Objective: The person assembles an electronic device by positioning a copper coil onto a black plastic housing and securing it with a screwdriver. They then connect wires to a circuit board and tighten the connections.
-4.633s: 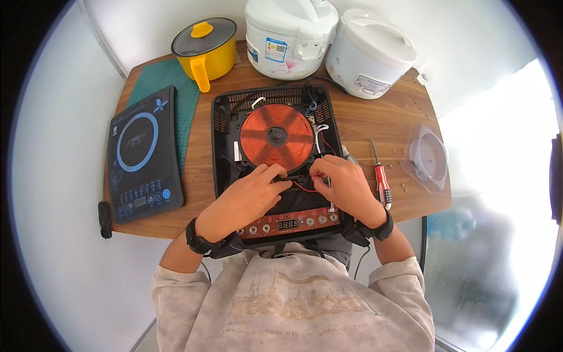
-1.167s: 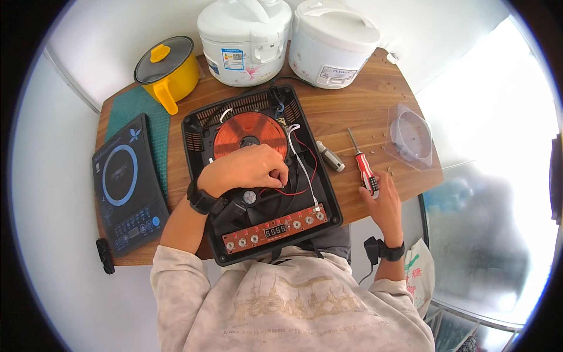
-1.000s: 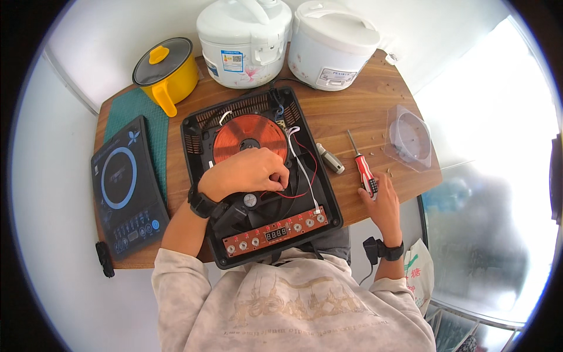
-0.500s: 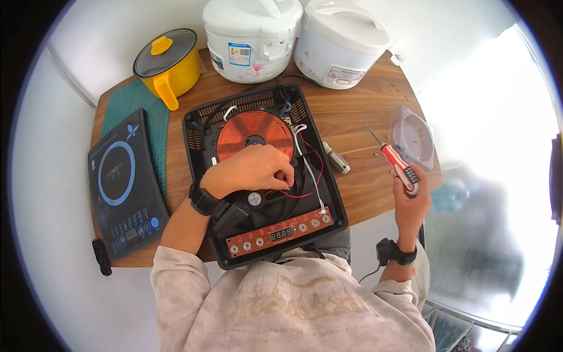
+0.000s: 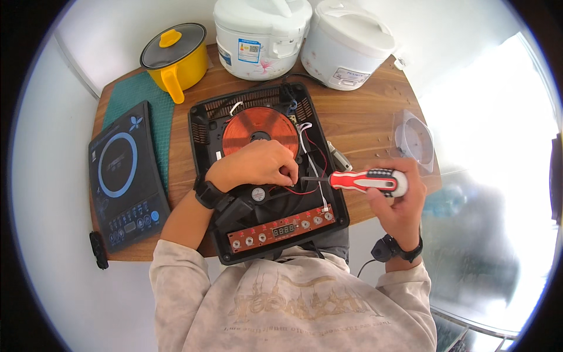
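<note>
An opened induction cooker base (image 5: 341, 206), a black plastic tray, lies at the table's front edge. Inside are a round copper coil (image 5: 237, 130), a red-brown control board (image 5: 267, 236), a thin red wire (image 5: 324, 154) and a white cable. My left hand (image 5: 258, 163) reaches over the coil's near side, thumb and fingertips pinched low inside the base; what they hold is too small to make out. My right hand (image 5: 406, 196) grips the red and white handle of a screwdriver (image 5: 358, 179). Its shaft points left, the tip close to my left fingertips.
The cooker's black top panel (image 5: 120, 214) lies on a green mat (image 5: 126, 97) at left. A yellow pot (image 5: 187, 70) and two white rice cookers (image 5: 258, 44) (image 5: 343, 50) line the back. Right of the base are a grey tool handle (image 5: 339, 157) and a clear plastic container (image 5: 415, 141).
My right hand has swung the screwdriver left over the base, from pointing up and away to lying nearly level beside my left fingertips. My left hand keeps its pinch; the view has shifted slightly.
</note>
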`<state>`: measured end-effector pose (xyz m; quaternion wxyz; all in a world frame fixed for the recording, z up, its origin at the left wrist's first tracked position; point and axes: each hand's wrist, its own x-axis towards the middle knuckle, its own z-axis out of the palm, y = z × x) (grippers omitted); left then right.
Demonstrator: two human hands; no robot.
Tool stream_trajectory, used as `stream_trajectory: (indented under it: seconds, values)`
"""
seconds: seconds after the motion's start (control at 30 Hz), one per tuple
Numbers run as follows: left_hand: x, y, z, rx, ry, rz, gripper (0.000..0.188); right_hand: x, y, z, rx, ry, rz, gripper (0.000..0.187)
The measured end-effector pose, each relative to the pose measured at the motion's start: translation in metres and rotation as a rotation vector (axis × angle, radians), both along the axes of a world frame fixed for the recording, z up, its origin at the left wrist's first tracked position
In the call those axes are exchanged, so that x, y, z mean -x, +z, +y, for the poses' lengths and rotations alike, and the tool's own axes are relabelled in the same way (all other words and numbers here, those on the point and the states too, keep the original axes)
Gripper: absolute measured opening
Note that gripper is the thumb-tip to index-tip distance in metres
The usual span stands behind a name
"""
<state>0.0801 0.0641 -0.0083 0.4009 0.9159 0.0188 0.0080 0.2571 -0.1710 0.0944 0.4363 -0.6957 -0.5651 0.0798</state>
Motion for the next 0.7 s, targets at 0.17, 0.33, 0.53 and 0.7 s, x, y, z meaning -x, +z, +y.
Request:
stream_trajectory:
  seconds: [0.17,0.33,0.53,0.7]
  values:
    - [0.000,0.003,0.000,-0.019,0.002,0.061,0.009,0.007,-0.003,0.016,0.040,0.086,-0.021,0.036]
    - [0.000,0.000,0.000,-0.033,0.001,0.028,0.010,0.010,0.000,0.019,0.040,0.089,-0.032,0.037]
    - [0.000,0.000,0.000,-0.017,-0.004,0.050,0.011,0.011,-0.002,0.023,0.061,0.134,-0.032,0.038]
    - [0.001,0.003,0.000,-0.019,-0.004,0.045,0.010,0.011,-0.001,0.025,0.066,0.103,-0.027,0.037]
